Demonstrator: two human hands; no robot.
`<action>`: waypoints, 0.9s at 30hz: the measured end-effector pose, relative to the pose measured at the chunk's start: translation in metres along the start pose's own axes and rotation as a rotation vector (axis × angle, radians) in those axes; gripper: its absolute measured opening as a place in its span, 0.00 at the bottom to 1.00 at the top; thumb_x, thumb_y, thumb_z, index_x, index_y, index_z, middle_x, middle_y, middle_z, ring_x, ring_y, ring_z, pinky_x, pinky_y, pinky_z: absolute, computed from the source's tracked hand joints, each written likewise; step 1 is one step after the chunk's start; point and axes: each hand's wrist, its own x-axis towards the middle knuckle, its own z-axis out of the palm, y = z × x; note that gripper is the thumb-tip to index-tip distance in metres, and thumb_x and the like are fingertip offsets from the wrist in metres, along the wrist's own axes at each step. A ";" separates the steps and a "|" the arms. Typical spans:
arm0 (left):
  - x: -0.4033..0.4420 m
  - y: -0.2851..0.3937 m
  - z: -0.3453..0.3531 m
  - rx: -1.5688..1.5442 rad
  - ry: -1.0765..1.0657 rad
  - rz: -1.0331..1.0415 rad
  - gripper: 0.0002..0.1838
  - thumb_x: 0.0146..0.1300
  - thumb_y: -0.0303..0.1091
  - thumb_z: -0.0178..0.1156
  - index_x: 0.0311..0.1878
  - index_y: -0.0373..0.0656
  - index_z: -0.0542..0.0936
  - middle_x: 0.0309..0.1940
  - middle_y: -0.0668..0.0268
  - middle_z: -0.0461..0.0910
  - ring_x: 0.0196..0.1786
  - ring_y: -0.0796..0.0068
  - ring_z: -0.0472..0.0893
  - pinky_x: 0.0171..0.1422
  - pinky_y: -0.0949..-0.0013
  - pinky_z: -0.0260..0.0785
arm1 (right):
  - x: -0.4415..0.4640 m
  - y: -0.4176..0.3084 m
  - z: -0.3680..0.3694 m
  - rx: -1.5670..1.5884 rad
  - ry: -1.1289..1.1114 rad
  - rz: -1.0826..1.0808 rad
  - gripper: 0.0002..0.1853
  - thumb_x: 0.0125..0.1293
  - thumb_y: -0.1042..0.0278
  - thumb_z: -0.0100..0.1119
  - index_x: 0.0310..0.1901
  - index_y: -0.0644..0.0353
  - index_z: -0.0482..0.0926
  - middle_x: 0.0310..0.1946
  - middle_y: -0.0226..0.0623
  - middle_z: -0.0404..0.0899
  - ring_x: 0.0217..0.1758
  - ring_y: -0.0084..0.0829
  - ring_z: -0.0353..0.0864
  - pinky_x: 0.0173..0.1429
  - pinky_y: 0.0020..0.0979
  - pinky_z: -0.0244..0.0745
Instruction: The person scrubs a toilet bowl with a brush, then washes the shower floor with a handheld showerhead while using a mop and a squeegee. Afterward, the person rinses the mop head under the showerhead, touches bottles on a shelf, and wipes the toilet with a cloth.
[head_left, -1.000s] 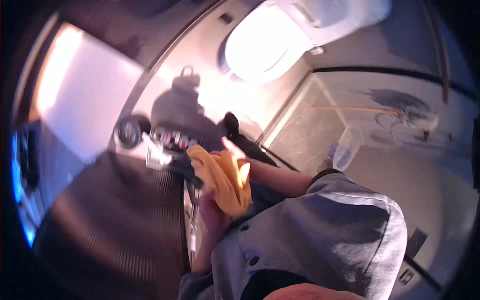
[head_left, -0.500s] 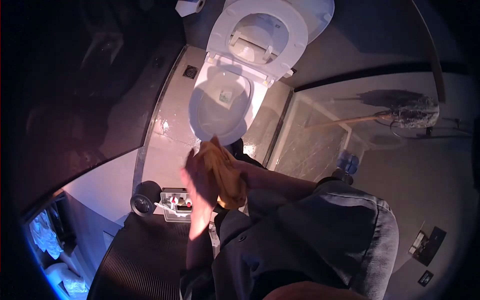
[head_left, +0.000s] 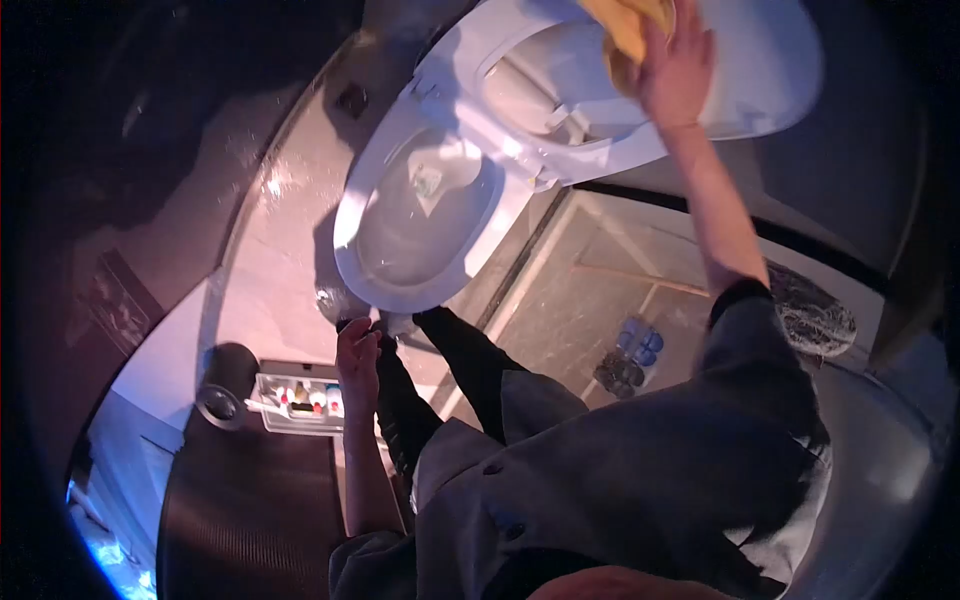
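Observation:
My right hand (head_left: 678, 85) reaches far out at the top, holding a yellow cloth (head_left: 628, 35) against the raised toilet seat (head_left: 600, 160). The fingers lie partly over the cloth, and its upper end runs out of view. Behind the seat the toilet lid (head_left: 765, 75) stands up too. Below them is the white toilet bowl (head_left: 400, 295), uncovered, with a little water at its bottom. My left hand (head_left: 358, 352) hangs low near the front of the bowl, apart from it. Its fingers are loosely bent and slightly apart, with nothing visible in them.
A clear box (head_left: 265, 418) of small bottles sits at the lower left, beside a dark round bin (head_left: 225, 385). A ribbed dark surface (head_left: 250, 510) lies below. On the right are a glass shower panel (head_left: 560, 300), blue slippers (head_left: 640, 340) and a wall edge.
The cloth was between both hands in front of my body. Now my right hand has carried it up to the raised seat, while my left hand has let go and moved left.

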 end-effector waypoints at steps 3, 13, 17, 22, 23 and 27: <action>0.005 -0.055 -0.009 -0.106 0.067 -0.130 0.13 0.61 0.32 0.50 0.48 0.41 0.69 0.47 0.65 0.71 0.44 0.77 0.75 0.41 0.75 0.67 | 0.011 -0.013 0.017 -0.208 -0.007 -0.209 0.15 0.56 0.62 0.51 0.44 0.57 0.71 0.54 0.44 0.66 0.56 0.44 0.65 0.55 0.44 0.62; -0.002 -0.075 0.008 -0.245 0.067 -0.338 0.11 0.64 0.35 0.48 0.47 0.43 0.72 0.43 0.66 0.75 0.43 0.78 0.75 0.44 0.73 0.68 | -0.088 -0.187 0.132 0.057 -0.484 -0.937 0.15 0.55 0.69 0.47 0.43 0.68 0.74 0.50 0.46 0.68 0.57 0.45 0.61 0.61 0.45 0.53; -0.013 -0.086 -0.004 -0.257 0.115 -0.381 0.12 0.64 0.35 0.48 0.48 0.44 0.72 0.43 0.66 0.75 0.43 0.78 0.75 0.45 0.74 0.68 | -0.207 -0.144 0.148 -0.276 -0.558 -1.252 0.17 0.53 0.68 0.51 0.46 0.59 0.72 0.51 0.38 0.68 0.57 0.35 0.64 0.59 0.37 0.57; -0.042 -0.082 -0.033 -0.348 0.144 -0.289 0.11 0.64 0.34 0.48 0.47 0.44 0.71 0.43 0.65 0.76 0.42 0.78 0.75 0.44 0.76 0.68 | -0.194 -0.130 0.119 0.023 -1.026 -1.261 0.16 0.51 0.67 0.53 0.43 0.59 0.75 0.38 0.40 0.75 0.49 0.36 0.70 0.51 0.42 0.65; -0.047 -0.088 -0.043 -0.364 0.147 -0.271 0.11 0.64 0.34 0.48 0.47 0.44 0.71 0.43 0.65 0.76 0.42 0.78 0.75 0.44 0.76 0.68 | -0.179 -0.135 0.128 0.003 -1.009 -1.263 0.16 0.51 0.67 0.53 0.43 0.59 0.75 0.38 0.40 0.75 0.49 0.36 0.70 0.51 0.42 0.65; -0.065 -0.120 -0.063 -0.429 0.247 -0.338 0.11 0.63 0.35 0.49 0.47 0.44 0.72 0.43 0.65 0.76 0.42 0.78 0.76 0.43 0.75 0.68 | -0.055 -0.176 0.090 0.263 -0.584 -0.944 0.14 0.54 0.69 0.49 0.43 0.58 0.74 0.36 0.40 0.75 0.33 0.34 0.78 0.36 0.27 0.75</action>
